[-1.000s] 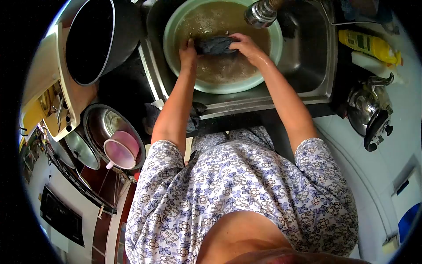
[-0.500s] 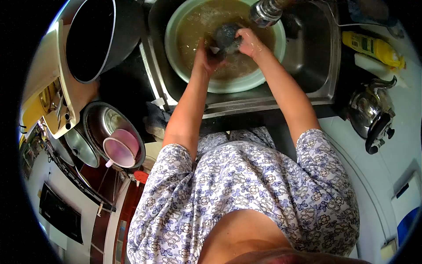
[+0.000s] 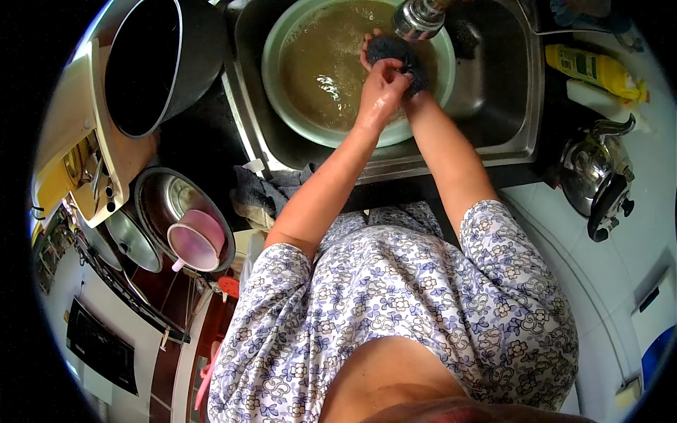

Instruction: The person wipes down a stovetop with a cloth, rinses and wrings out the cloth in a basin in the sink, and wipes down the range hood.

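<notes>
With my left hand [image 3: 381, 87], I am gripping the dark cloth [image 3: 392, 52], my fingers closing on its near side. My right hand [image 3: 366, 55] is lying mostly hidden under the cloth, its fingertips showing past the far left side; I cannot tell how tightly it is closing. The cloth is bunching over that hand and reaching to the wrist, above the right half of the pale green basin [image 3: 272, 88]. Cloudy brownish water [image 3: 310, 77] is filling the basin, which is sitting in the metal sink [image 3: 486, 113], set into the black worktop [image 3: 194, 141]. The faucet [image 3: 418, 20] is hanging over the basin's far right rim, just beside the cloth. A dark grey rag [image 3: 264, 194] is lying at the worktop's near edge, left of my left forearm. A yellow bottle [image 3: 589, 69] and a shiny kettle [image 3: 592, 173] are resting right of the sink.
</notes>
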A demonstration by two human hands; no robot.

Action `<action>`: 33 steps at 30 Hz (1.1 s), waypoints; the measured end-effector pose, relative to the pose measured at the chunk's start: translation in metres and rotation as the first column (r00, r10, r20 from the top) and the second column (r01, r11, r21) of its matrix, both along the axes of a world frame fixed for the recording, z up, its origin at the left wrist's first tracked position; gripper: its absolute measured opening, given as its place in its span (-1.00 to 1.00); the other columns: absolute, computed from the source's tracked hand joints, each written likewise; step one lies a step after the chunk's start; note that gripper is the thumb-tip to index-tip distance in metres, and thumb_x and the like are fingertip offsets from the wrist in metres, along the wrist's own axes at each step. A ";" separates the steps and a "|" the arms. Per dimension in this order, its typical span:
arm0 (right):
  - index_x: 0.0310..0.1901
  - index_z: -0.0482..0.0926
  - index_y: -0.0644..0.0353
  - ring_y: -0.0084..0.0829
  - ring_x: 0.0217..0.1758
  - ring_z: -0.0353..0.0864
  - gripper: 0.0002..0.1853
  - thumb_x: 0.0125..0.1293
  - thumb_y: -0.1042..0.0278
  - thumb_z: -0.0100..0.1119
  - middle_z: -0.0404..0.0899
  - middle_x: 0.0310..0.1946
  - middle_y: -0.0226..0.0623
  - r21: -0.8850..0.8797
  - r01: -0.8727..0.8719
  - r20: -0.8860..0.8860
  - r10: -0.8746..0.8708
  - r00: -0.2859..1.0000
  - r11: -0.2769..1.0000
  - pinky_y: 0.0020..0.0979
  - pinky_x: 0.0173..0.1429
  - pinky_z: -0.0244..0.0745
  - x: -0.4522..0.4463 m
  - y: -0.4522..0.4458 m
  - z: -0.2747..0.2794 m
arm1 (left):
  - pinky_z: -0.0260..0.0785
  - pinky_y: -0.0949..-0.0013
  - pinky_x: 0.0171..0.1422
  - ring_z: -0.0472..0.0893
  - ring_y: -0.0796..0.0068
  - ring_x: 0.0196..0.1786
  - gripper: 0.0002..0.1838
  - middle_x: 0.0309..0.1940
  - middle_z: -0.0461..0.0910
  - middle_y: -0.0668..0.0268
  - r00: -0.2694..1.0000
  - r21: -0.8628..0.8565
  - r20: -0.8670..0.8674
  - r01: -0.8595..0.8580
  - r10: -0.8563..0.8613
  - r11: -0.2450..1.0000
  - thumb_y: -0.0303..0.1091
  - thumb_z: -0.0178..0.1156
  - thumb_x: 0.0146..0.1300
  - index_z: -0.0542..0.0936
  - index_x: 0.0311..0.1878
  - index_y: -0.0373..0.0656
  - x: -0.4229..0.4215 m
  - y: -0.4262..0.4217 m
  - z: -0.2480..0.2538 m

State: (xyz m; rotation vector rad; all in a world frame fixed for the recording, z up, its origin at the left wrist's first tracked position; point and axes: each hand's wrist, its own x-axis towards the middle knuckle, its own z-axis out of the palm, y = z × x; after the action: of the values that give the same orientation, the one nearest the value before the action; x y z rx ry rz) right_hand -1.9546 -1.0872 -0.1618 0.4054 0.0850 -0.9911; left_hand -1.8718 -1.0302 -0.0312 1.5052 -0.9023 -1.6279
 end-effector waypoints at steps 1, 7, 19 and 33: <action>-0.01 0.42 0.26 -0.15 0.00 0.42 -0.43 0.29 -0.13 -0.25 0.47 -0.08 -0.12 0.142 0.032 -0.055 -0.025 0.998 0.989 -0.06 0.17 0.25 0.004 0.005 0.021 | 0.34 0.40 -0.10 0.52 0.42 -0.22 -0.55 -0.23 0.55 0.27 0.988 -0.008 0.151 0.021 -0.019 1.000 -0.26 0.20 0.08 0.40 0.03 -0.21 -0.002 0.001 -0.003; -0.33 0.47 0.15 -0.34 -0.31 0.45 -0.50 0.28 -0.18 -0.23 0.50 -0.38 -0.35 -0.072 -0.168 -0.680 0.074 0.729 0.983 -0.29 -0.06 0.36 0.014 0.003 -0.015 | 0.36 0.24 -0.05 0.53 0.14 -0.11 -0.56 -0.15 0.51 -0.01 0.833 -0.387 0.551 0.204 0.048 0.899 -0.20 0.13 0.20 0.32 0.10 -0.15 0.014 -0.007 -0.056; 0.16 0.31 0.24 -0.21 0.13 0.37 -0.36 0.05 0.20 0.28 0.37 0.11 -0.10 -0.001 -0.510 -0.857 -0.264 -0.443 0.860 -0.29 0.16 0.27 -0.011 0.014 0.013 | 0.31 -0.03 0.02 0.42 0.15 0.04 -0.45 0.04 0.40 0.15 0.774 0.458 -0.329 -0.370 0.541 0.808 0.04 -0.16 0.29 0.29 0.19 -0.15 0.088 0.006 -0.129; 0.06 0.37 0.26 -0.21 0.00 0.46 -0.52 0.10 0.33 0.22 0.49 -0.07 -0.08 -0.290 -0.688 -0.769 -0.590 -0.246 0.665 -0.29 0.09 0.33 0.042 0.059 0.158 | 0.45 0.24 -0.28 0.58 0.25 -0.31 -0.50 -0.32 0.53 0.14 0.609 0.575 -0.512 -0.281 0.606 0.768 0.13 -0.03 0.21 0.44 -0.09 -0.15 0.054 -0.018 -0.043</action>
State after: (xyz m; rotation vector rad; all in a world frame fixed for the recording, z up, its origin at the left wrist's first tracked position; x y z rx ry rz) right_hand -1.9123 -1.0280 -0.0037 -1.5535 1.2608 -0.8350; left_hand -1.8179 -1.0483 -0.0746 1.1048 0.2915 -1.8269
